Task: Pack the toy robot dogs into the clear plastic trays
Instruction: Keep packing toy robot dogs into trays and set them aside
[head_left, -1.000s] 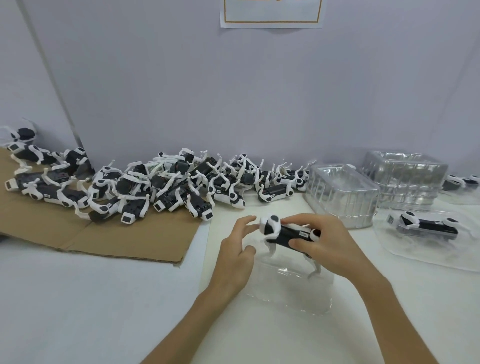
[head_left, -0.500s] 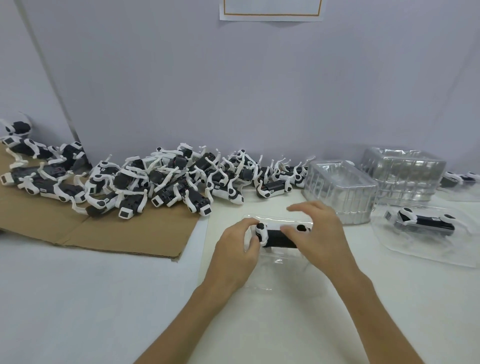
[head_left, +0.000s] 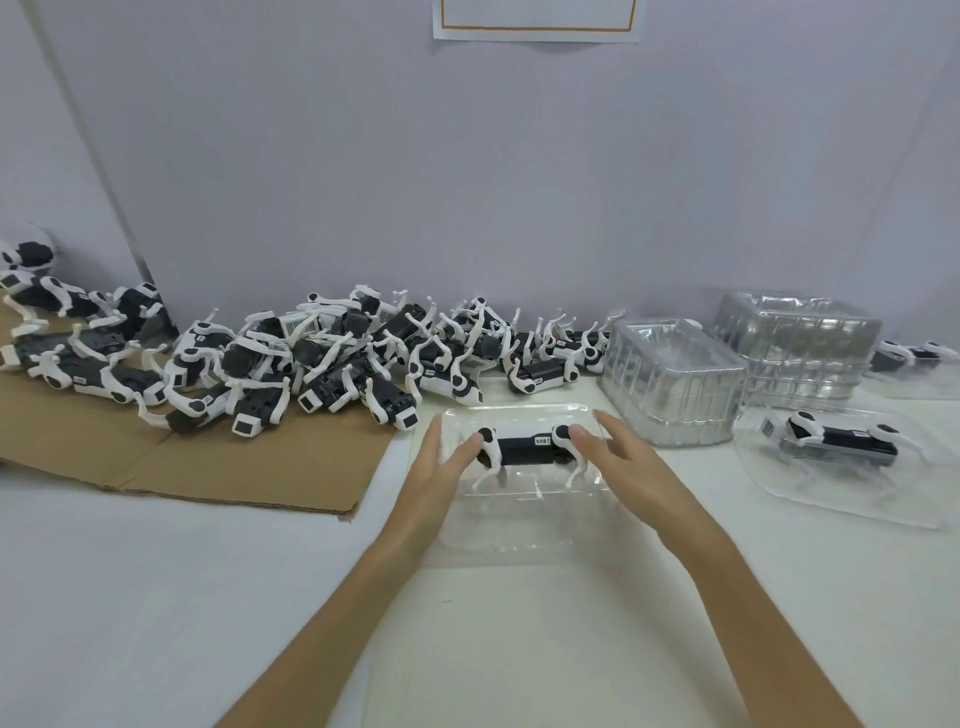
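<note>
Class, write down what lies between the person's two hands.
In the head view, one toy robot dog lies between the left hand and the right hand, set in a clear tray, with each hand's straight fingers at one end.

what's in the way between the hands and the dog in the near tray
Nothing visible. The left hand and right hand flank the toy dog, fingertips at its two ends, and it already sits in the clear tray.

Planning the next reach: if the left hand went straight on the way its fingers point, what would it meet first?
The toy dog in the clear tray: the left hand points at its nearest end, perhaps touching it; depth is unclear.
</note>
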